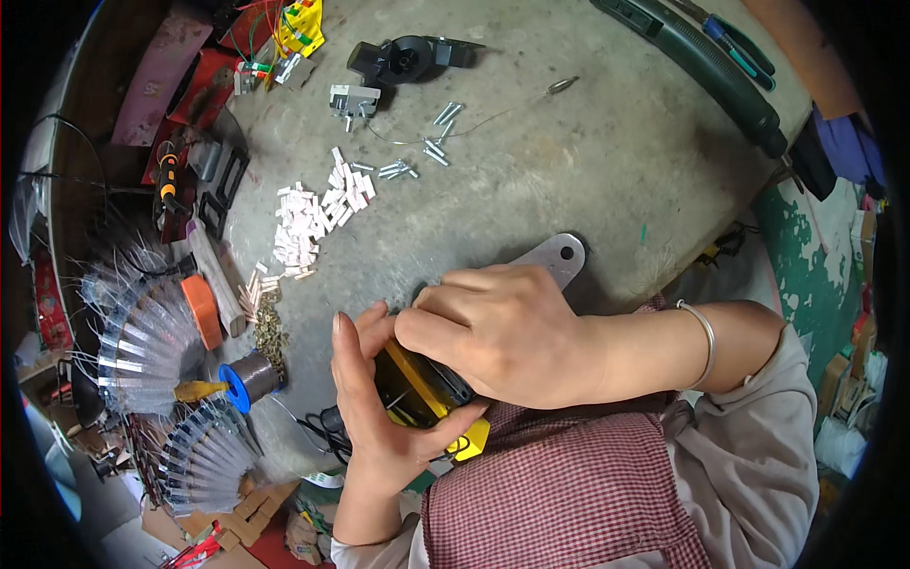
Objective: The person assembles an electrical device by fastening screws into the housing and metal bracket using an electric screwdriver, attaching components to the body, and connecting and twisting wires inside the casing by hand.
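Near the table's front edge, my left hand [374, 412] is wrapped round a black-and-yellow housing [414, 372], its thumb along the near side and its fingers on the far left. The housing's hollow inside faces up and partly shows. My right hand [517, 327] is curled closed over the housing's right part, and its fingertips are hidden, so what they pinch cannot be seen. A grey metal plate with a round hole [561, 256] juts out beyond my right knuckles; its other end is covered. Below my left thumb a bright yellow piece [469, 441] shows.
White small blocks [303, 223] lie heaped at left centre, with several screws [441, 142] farther off. A black part [408, 59] and a dark power screwdriver [706, 71] lie at the back. A blue solder spool [250, 381] and fanned clear strips [147, 351] stand left.
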Motion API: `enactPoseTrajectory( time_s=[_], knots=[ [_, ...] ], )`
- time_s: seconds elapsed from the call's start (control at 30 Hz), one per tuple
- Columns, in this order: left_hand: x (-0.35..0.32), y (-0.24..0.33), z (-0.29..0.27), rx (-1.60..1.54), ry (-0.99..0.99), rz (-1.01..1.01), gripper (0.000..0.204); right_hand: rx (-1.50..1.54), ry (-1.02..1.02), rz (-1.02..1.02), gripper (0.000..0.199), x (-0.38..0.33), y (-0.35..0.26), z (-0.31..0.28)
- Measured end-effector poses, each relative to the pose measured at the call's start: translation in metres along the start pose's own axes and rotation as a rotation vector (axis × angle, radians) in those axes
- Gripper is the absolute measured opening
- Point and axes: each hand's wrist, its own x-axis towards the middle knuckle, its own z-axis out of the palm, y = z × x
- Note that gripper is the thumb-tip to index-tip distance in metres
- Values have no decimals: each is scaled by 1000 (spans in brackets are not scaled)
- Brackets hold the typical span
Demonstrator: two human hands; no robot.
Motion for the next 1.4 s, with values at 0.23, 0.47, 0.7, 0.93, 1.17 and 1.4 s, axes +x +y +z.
enactPoseTrajectory(
  time_s=[0.23, 0.47, 0.7, 0.93, 1.17, 1.4],
  knots=[
    [2, 4, 0, 54, -16, 10, 123, -16, 34, -21, 19, -4, 0, 1],
    [2, 3, 3, 47, 13, 55, 120, -3, 55, -23, 17, -7, -2, 3],
    [9, 12, 4, 172, 41, 71, 111, -192, -37, -34, 17, -7, -9, -6],
    [3, 10, 1, 183, 31, 22, 113, -673, 159, 126, 37, 14, 49, -131],
    [6, 9, 0, 137, 9, 36, 109, -782, -42, 696, 58, 2, 101, -201],
    [9, 5, -1, 157, 27, 69, 114, 1197, 280, 597, 81, 17, 18, -127]
  ],
)
